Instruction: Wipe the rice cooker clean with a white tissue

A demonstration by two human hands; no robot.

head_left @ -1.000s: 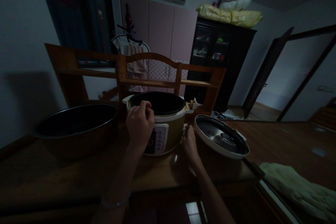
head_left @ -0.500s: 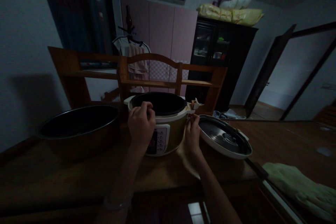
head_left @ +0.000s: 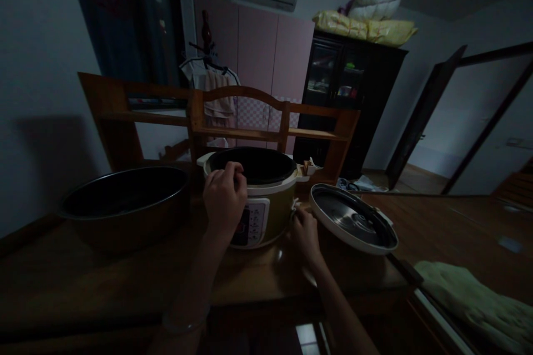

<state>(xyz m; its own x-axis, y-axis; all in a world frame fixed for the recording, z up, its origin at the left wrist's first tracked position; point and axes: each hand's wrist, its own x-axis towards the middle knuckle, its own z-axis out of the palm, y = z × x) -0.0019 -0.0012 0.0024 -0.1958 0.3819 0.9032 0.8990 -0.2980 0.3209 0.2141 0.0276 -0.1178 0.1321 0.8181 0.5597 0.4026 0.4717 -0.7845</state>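
Note:
An electric cooker (head_left: pixel 277 213) with a green body, white rim and front control panel stands on the wooden desk, its lid off. The dark inside shows no detail. My left hand (head_left: pixel 225 195) is closed over the near left rim, fingertips curled inward and partly hidden. Low at the cooker's right side, my right hand (head_left: pixel 305 230) pinches a small crumpled white cloth or tissue (head_left: pixel 295 204) against the outer wall. To the right lies the detached round lid (head_left: pixel 352 219), its metal inner face up. A large dark inner pot (head_left: pixel 129 230) sits at the left.
A wooden shelf rail (head_left: pixel 241 132) runs along the back of the desk (head_left: pixel 258 283). Beyond it stand a pink wardrobe (head_left: pixel 256 55) and a dark cabinet (head_left: pixel 353 89). Pale green fabric (head_left: pixel 470 299) lies at the lower right, past the desk's edge.
My right hand has moved down the cooker's right side from just below the rim, and the white cloth or tissue now shows at its fingertips. My left hand stays on the rim.

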